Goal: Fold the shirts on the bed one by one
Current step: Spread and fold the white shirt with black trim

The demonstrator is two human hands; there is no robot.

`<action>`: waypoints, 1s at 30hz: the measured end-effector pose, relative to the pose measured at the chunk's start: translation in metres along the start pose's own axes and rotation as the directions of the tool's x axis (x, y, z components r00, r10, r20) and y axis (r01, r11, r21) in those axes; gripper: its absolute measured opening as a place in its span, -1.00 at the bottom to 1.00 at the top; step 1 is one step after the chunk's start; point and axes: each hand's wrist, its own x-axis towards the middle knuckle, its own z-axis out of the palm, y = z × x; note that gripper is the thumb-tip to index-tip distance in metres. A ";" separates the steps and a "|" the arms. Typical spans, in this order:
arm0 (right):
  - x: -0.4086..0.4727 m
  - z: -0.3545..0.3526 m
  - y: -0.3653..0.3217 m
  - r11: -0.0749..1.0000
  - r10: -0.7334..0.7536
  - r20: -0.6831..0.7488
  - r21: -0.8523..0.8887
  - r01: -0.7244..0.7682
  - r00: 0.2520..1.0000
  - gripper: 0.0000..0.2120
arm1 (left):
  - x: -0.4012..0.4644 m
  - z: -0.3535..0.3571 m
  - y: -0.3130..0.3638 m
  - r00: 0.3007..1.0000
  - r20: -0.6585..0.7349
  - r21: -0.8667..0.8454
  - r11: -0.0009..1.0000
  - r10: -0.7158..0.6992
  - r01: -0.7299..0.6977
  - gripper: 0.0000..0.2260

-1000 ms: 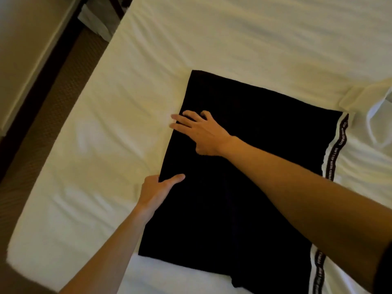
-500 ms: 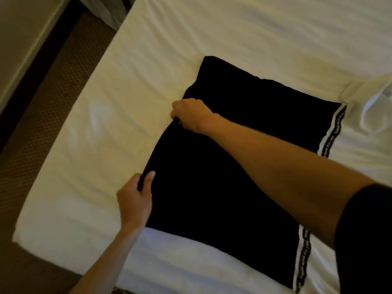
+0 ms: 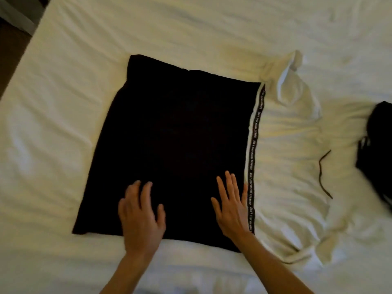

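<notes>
White cotton sheeting covers the bed (image 3: pixel 63 102), rumpled in soft ridges on my left, and in the middle of it lies the black shirt folded into a rough rectangle (image 3: pixel 176 134), flat on the sheet with its near edge toward me. My left hand (image 3: pixel 141 217) rests on the near part of that shirt, fingers spread and fairly straight, pinching nothing. My right hand (image 3: pixel 232 209) lies flat just beside it, fingers straight and close together, its outer edge almost at the white side stripe with black lettering (image 3: pixel 253 158) that runs down the shirt's right edge.

Further right lies a white shirt, crumpled and spread loosely (image 3: pixel 297 166), touching or slipping under the black one along that stripe (I cannot tell which). On it sits a thin dark cord or thread (image 3: pixel 322 172), and at the far right edge of view a dark bundled garment (image 3: pixel 377 141), blurred.

I judge this to be the smoothing step, with a cross fold of the black shirt probably to come. What could go wrong: if I press and push forward unevenly, the layers beneath could slide and bunch, and the left edge, which already slants, would skew further. Lifting the near edge with only one hand gripping would let a corner droop and the fold open. The white shirt could also be dragged along where the two meet.
</notes>
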 end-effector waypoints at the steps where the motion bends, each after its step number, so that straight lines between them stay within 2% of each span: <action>1: -0.015 -0.004 0.016 0.998 0.070 -0.008 -0.009 -0.070 0.998 -0.43 | -0.010 0.014 0.028 0.988 0.092 -0.020 0.992 0.123 -0.121 -0.50; 4: -0.059 -0.018 0.066 0.936 0.350 0.000 -0.022 -0.350 0.937 -0.40 | -0.039 0.055 0.093 0.881 0.297 -0.074 0.929 0.368 -0.363 -0.47; 6: -0.088 -0.025 0.105 0.809 0.588 0.018 -0.044 -0.587 0.809 -0.39 | -0.052 0.077 0.119 0.813 0.395 -0.050 0.893 0.429 -0.447 -0.44; 8: -0.120 -0.034 0.141 0.634 0.773 0.016 -0.052 -0.771 0.635 -0.36 | -0.064 0.093 0.137 0.794 0.481 0.028 0.899 0.371 -0.437 -0.40; 9: -0.134 -0.039 0.155 0.570 0.821 0.019 -0.028 -0.821 0.570 -0.35 | -0.068 0.098 0.145 0.812 0.501 0.076 0.918 0.301 -0.388 -0.37; 10: -0.147 -0.043 0.165 0.536 0.844 0.007 0.013 -0.844 0.536 -0.35 | -0.073 0.103 0.154 0.829 0.512 0.124 0.936 0.225 -0.330 -0.34; 12: -0.166 -0.050 0.177 0.504 0.864 -0.065 0.132 -0.854 0.500 -0.27 | -0.084 0.109 0.173 0.832 0.527 0.154 0.944 0.170 -0.290 -0.27; 13: -0.173 -0.052 0.180 0.455 0.890 -0.105 0.221 -0.863 0.443 -0.19 | -0.089 0.113 0.183 0.813 0.539 0.119 0.936 0.219 -0.330 -0.28; 14: -0.178 -0.053 0.183 0.358 0.934 -0.122 0.336 -0.871 0.336 -0.10 | -0.095 0.117 0.190 0.777 0.558 0.069 0.917 0.291 -0.392 -0.30; 16: -0.186 -0.053 0.189 0.066 0.998 -0.025 0.571 -0.818 0.063 -0.02 | -0.105 0.127 0.199 0.694 0.614 0.028 0.868 0.376 -0.496 -0.33; 17: -0.191 -0.051 0.193 -0.068 0.997 0.067 0.661 -0.747 -0.032 -0.08 | -0.108 0.131 0.201 0.675 0.637 0.051 0.852 0.374 -0.520 -0.35; 18: -0.195 -0.050 0.196 -0.181 0.983 0.163 0.733 -0.656 -0.089 -0.23 | -0.111 0.133 0.201 0.675 0.642 0.076 0.846 0.364 -0.528 -0.36; 20: -0.201 -0.049 0.198 -0.329 0.943 0.306 0.817 -0.474 -0.128 -0.65 | -0.113 0.136 0.200 0.684 0.638 0.105 0.841 0.353 -0.531 -0.33; 21: -0.204 -0.051 0.196 -0.355 0.934 0.334 0.838 -0.414 -0.125 -0.81 | -0.113 0.134 0.199 0.683 0.637 0.118 0.831 0.357 -0.544 -0.31; 22: -0.205 -0.054 0.193 -0.351 0.936 0.329 0.856 -0.379 -0.123 -0.86 | -0.112 0.133 0.200 0.676 0.644 0.127 0.821 0.359 -0.557 -0.29; 25: -0.202 -0.078 0.173 -0.261 0.965 0.239 0.923 -0.284 -0.110 -0.85 | -0.109 0.128 0.201 0.636 0.692 0.131 0.808 0.341 -0.575 -0.28; 28: -0.183 -0.118 0.147 -0.035 0.999 0.030 0.988 -0.150 -0.039 -0.62 | -0.102 0.110 0.212 0.639 0.678 0.059 0.840 0.363 -0.539 -0.35; 30: -0.156 -0.150 0.129 0.149 0.989 -0.148 0.989 -0.017 0.019 -0.60 | -0.094 0.090 0.221 0.689 0.513 -0.071 0.825 0.513 -0.561 -0.40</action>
